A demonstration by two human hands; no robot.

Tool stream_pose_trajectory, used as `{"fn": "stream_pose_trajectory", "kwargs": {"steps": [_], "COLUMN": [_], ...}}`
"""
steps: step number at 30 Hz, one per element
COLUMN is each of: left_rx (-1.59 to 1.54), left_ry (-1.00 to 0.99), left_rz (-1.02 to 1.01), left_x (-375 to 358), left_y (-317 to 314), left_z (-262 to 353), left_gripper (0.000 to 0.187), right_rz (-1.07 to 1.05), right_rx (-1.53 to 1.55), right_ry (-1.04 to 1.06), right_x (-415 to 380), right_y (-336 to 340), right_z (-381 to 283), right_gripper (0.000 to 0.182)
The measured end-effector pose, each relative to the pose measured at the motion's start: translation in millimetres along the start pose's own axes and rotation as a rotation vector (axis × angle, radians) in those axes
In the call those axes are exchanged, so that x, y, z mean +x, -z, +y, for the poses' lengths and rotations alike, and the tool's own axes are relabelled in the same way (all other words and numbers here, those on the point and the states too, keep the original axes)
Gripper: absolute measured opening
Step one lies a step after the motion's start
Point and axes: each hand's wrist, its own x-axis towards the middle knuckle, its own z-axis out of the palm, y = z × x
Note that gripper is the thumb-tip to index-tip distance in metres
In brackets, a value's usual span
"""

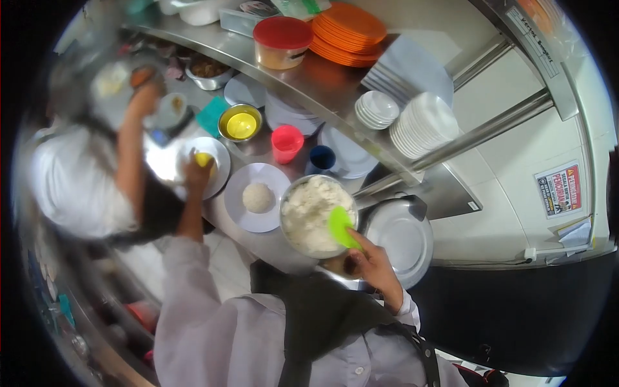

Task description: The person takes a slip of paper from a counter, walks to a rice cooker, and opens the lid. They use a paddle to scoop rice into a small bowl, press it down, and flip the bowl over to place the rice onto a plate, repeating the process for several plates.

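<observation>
My right hand (376, 266) grips a bright green rice paddle (340, 227), its blade resting in a round pot of white rice (313, 209). To the left, my left hand (195, 174) is closed on a small yellow piece that looks like a bowl (204, 158), mostly covered by the fingers. It is over a white plate (220, 184). Between my hands lies another white plate (238, 216) with a rounded mound of rice (258, 198). Beyond it, a metal bowl (227, 114) has a yellow bowl (241, 126) inside.
A co-worker in a white shirt (84, 180) reaches over the counter at left. A red cup (287, 143) and a blue cup (321, 158) stand behind the rice. Overhead, a steel shelf (335, 97) bears orange plates (348, 32) and white dishes (425, 126). A large lid (403, 242) lies right.
</observation>
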Motion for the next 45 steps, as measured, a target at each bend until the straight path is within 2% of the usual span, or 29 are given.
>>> {"fn": "stream_pose_trajectory", "kwargs": {"steps": [1, 2, 4, 6, 7, 9, 17, 19, 21, 25, 28, 31, 34, 37, 39, 40, 41, 43, 44, 45], "left_rx": [0.029, 0.062, 0.146, 0.125, 0.117, 0.122, 0.191, 0.212, 0.181, 0.168, 0.108, 0.002, -0.202, -0.178, -0.455, -0.447, -0.287, -0.962, -1.815, -1.802], "left_ry": [-0.055, 0.039, 0.220, 0.490, 0.497, 0.475, 0.505, 0.509, 0.447, 0.430, 0.297, 0.224, 0.196, 0.342, 0.213, 0.207, 0.198, 0.400, 0.579, 0.572], "left_rz": [0.142, 0.082, -0.052, -0.071, -0.066, -0.081, -0.126, -0.132, -0.091, -0.121, -0.079, -0.023, 0.196, 0.306, 0.671, 0.672, 0.458, 0.382, 0.476, 0.483], "left_x": [-6, -4, -15, -20, -20, -23, -21, -24, -22, -16, -12, -7, -17, -24, -27, -31, -35, -54, -78, -85], "left_y": [-9, -11, 24, 37, 37, 36, 46, 45, 41, 38, 38, 37, 38, 36, 20, 9, 4, 28, 38, 36], "left_z": [4, 4, 44, 62, 62, 60, 70, 72, 62, 48, 35, 16, 7, -7, -45, -63, -81, -67, -27, -19], "left_gripper": [0.092, 0.093, 0.093, 0.095, 0.095, 0.102, 0.103, 0.103, 0.091, 0.093, 0.089, 0.078, 0.063, 0.051, 0.041, 0.041, 0.039, 0.039, 0.042, 0.042], "right_rz": [0.024, 0.047, 0.007, -0.030, -0.028, -0.029, 0.044, 0.022, -0.001, 0.008, 0.029, 0.034, 0.017, 0.034, 0.007, 0.007, 0.019, 0.009, -0.003, -0.008], "right_rx": [-0.003, -0.007, -0.028, -0.054, -0.066, -0.080, 0.014, 0.007, -0.001, -0.010, -0.018, -0.025, -0.019, 0.006, -0.027, -0.017, -0.010, 0.010, 0.004, 0.015], "right_ry": [0.069, 0.144, 0.146, 0.152, 0.143, 0.133, 0.229, 0.179, 0.137, 0.147, 0.166, 0.197, 0.188, 0.215, 0.165, 0.165, 0.165, 0.153, 0.117, 0.122], "right_x": [3, 7, 12, 17, 19, 20, 23, 22, 21, 20, 19, 17, 15, 14, 12, 10, 9, 10, 9, 10], "right_y": [-3, -5, -3, -1, 0, 1, -6, -4, -2, -2, -3, -3, -4, -5, -4, -5, -5, -6, -7, -7], "right_z": [5, 7, 2, -2, -3, -3, 7, 7, 8, 15, 15, 12, 13, 12, 15, 17, 19, 19, 20, 19], "right_gripper": [0.048, 0.048, 0.048, 0.048, 0.048, 0.048, 0.048, 0.048, 0.048, 0.048, 0.049, 0.050, 0.050, 0.050, 0.050, 0.050, 0.050, 0.050, 0.050, 0.050]}}
